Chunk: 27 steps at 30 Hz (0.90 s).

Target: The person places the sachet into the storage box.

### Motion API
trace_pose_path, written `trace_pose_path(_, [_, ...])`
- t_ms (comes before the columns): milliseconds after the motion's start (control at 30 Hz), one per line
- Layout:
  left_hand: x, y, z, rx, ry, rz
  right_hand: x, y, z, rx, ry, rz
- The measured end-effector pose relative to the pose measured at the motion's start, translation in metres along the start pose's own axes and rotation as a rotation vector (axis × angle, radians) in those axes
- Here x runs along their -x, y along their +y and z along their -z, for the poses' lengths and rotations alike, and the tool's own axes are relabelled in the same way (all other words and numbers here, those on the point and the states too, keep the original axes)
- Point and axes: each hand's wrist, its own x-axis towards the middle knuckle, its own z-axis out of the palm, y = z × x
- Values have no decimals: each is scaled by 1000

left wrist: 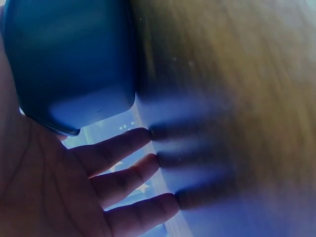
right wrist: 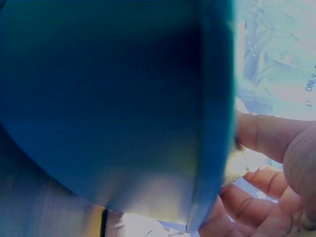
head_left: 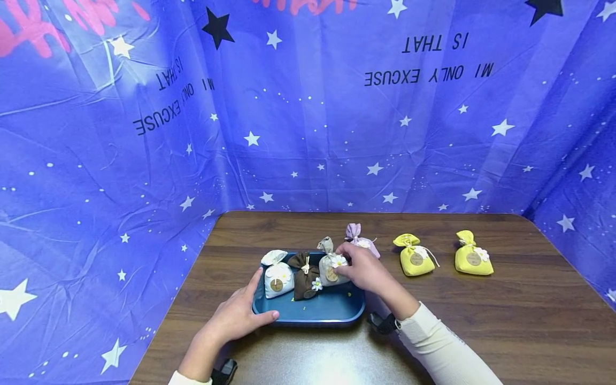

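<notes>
A dark blue tray (head_left: 317, 313) holds a row of small drawstring sachets along its far side: a white sachet (head_left: 273, 289), a brown sachet (head_left: 303, 283) and a grey sachet (head_left: 326, 265). My right hand (head_left: 368, 271) pinches the grey sachet from its right side, inside the tray's right end. In the right wrist view the tray wall (right wrist: 108, 108) hides most of that sachet. At the tray's left end rests my left hand (head_left: 236, 315), thumb and forefinger along the rim. Its other fingers (left wrist: 121, 150) reach out nearly straight beneath the rim in the left wrist view.
A lilac sachet (head_left: 353, 231) lies just behind the right hand, partly covered by it. Farther right on the wooden table (head_left: 529, 310) sit two yellow sachets, one nearer (head_left: 415, 263) and one farther (head_left: 467, 261). A blue star-printed curtain (head_left: 327, 133) hangs around the table.
</notes>
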Motion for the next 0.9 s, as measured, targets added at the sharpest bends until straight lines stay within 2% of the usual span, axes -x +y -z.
trace_pose_path(167, [0, 0, 0, -1, -6, 2, 0, 1, 0, 4, 1, -8])
trace_pose_path(600, [-1, -1, -2, 9, 3, 3, 3, 4, 4, -65, -14, -9])
trace_pose_path(900, [0, 0, 0, -3, 1, -9, 11, 13, 22, -78, 20, -58])
